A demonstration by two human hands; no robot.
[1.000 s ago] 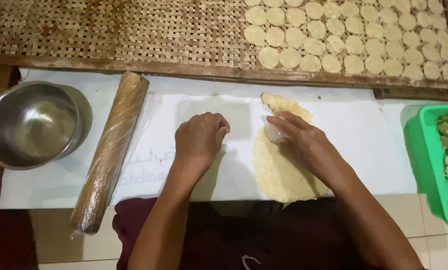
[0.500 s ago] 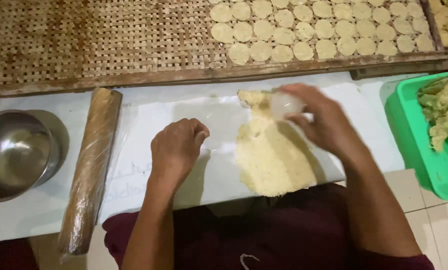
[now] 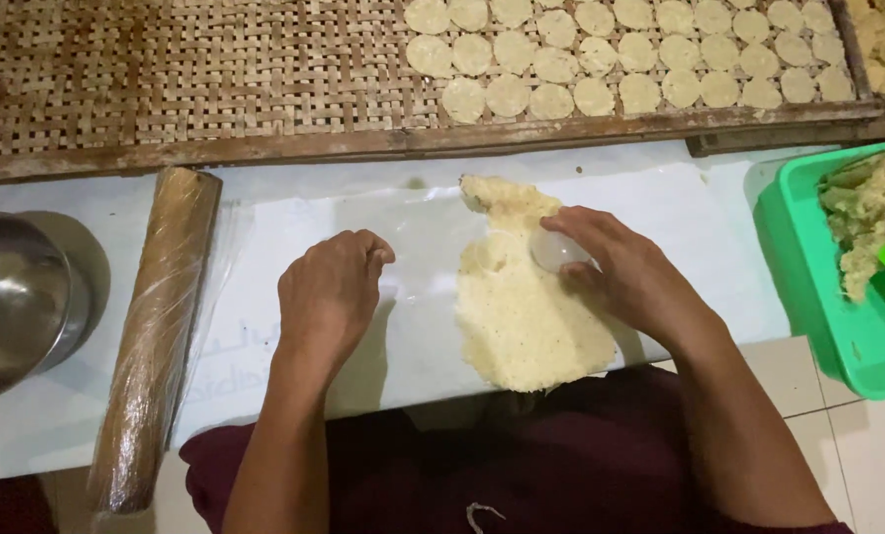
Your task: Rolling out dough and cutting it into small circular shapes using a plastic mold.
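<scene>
A flattened sheet of pale yellow dough (image 3: 522, 316) lies on a clear plastic sheet (image 3: 413, 247) over a white board. My right hand (image 3: 625, 272) presses a small round clear cutter (image 3: 556, 250) into the upper part of the dough. To the left of the dough, my left hand (image 3: 329, 292) rests with curled fingers on the plastic and holds nothing. Several cut dough rounds (image 3: 601, 59) lie in rows on a woven bamboo tray (image 3: 185, 69) behind the board.
A plastic-wrapped wooden rolling pin (image 3: 156, 336) lies at the left of the board. A steel bowl (image 3: 17, 297) sits at the far left. A green plastic tub (image 3: 838, 297) holding dough scraps (image 3: 868, 213) stands at the right.
My right hand moved the cutter up to the dough's top edge, then back down a little. My left hand stayed resting on the plastic. The camera view shifted.
</scene>
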